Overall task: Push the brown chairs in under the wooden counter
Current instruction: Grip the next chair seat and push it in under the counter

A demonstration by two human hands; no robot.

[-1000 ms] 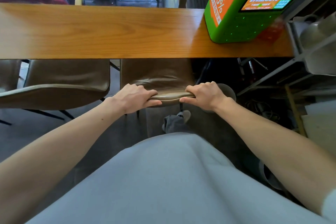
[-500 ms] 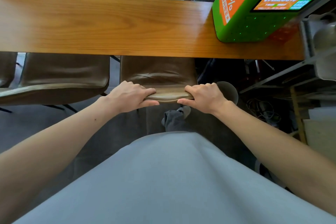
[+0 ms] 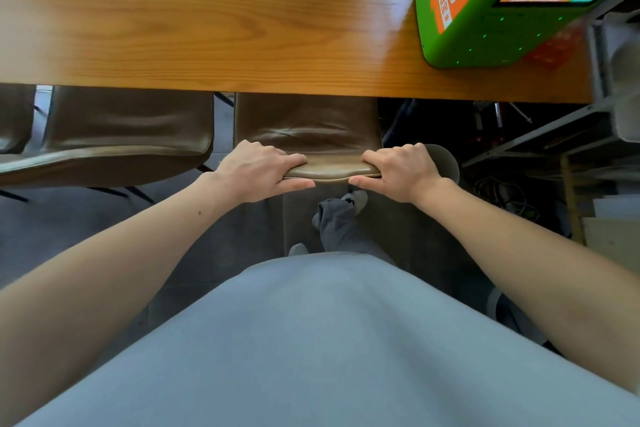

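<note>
A brown leather chair [image 3: 308, 128] stands straight ahead, its seat partly under the wooden counter [image 3: 214, 31]. My left hand [image 3: 258, 172] grips the left end of its backrest top edge and my right hand [image 3: 401, 170] grips the right end. A second brown chair [image 3: 128, 135] stands to the left, also partly under the counter, with its backrest sticking out further. The edge of a third brown chair [image 3: 14, 121] shows at the far left.
A green charging kiosk [image 3: 485, 17] with an orange screen sits on the counter's right end. Metal shelving [image 3: 554, 128] and cables fill the space to the right. My foot [image 3: 356, 199] is on the grey floor behind the chair.
The counter's front edge has come closer over the held chair's seat, and the chair has slid a little further under. Both hands keep the same grip on the backrest.
</note>
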